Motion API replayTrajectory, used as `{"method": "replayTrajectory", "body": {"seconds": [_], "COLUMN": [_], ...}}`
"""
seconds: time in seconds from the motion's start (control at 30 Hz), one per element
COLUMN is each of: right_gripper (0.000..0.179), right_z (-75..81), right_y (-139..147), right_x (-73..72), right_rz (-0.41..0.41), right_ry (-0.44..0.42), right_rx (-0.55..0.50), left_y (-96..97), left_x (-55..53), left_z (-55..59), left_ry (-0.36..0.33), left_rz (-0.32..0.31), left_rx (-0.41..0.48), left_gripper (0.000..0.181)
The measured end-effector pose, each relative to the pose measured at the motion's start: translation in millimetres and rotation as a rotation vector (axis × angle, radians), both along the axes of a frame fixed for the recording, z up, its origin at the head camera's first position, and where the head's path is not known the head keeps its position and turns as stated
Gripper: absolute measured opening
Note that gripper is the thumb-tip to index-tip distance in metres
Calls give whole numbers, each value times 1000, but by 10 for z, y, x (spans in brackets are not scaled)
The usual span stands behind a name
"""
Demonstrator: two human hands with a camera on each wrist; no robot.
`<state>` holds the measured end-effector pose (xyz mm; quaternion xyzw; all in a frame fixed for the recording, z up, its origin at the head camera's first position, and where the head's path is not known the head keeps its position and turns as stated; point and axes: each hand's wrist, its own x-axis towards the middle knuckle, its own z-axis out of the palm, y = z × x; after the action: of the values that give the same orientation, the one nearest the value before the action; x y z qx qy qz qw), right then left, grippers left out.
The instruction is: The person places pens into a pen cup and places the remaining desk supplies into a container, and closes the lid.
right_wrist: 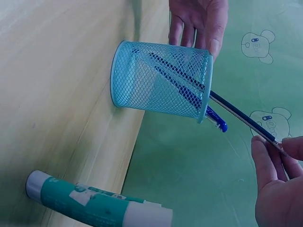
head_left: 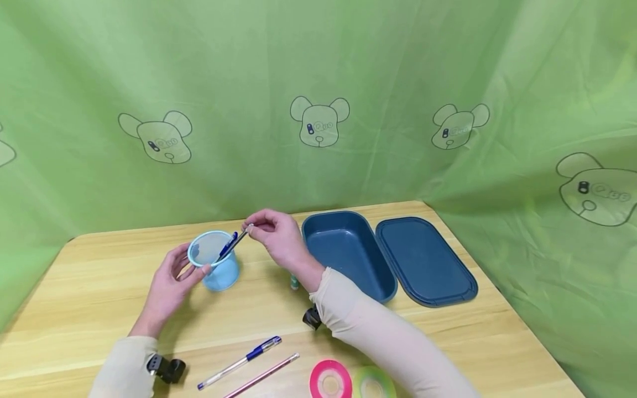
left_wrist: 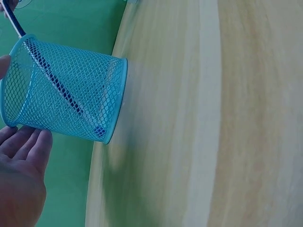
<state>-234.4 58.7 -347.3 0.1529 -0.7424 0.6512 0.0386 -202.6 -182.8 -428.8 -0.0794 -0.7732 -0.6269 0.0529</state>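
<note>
- Right fingers point(right_wrist: 264, 165) pinch a dark pencil point(right_wrist: 241, 115) slanting into the blue mesh cup point(left_wrist: 78, 82).
- Left fingers point(left_wrist: 40, 149) hold the cup.
- Blue pen point(right_wrist: 217, 119) leans inside it.

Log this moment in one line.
left hand: holds light-blue round mesh cup | right hand: pinches slim dark pencil, end inside cup | slender blue pen: leans in cup
</note>
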Motion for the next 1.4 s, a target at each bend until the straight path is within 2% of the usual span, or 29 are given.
{"method": "replayTrajectory", "body": {"seconds": [0.67,1.23,1.4], "right_gripper": [10,17,18], "right_z": [-66,-77,-68], "right_y": [-83,-58,-46], "right_x": [-17,-38,-48], "right_rz": [69,80,56], "right_ry": [-31,-8,7], "right_rx": [68,114,138], "left_y": [9,-2,-3], "left_x": [-2,-15,-22], "left_z": [20,8,5], "left_ry": [-3,-3,-4], "left_rz": [-4,-1,-2], "left_rx": [7,-1,-2], "left_gripper": [77,77,77]}}
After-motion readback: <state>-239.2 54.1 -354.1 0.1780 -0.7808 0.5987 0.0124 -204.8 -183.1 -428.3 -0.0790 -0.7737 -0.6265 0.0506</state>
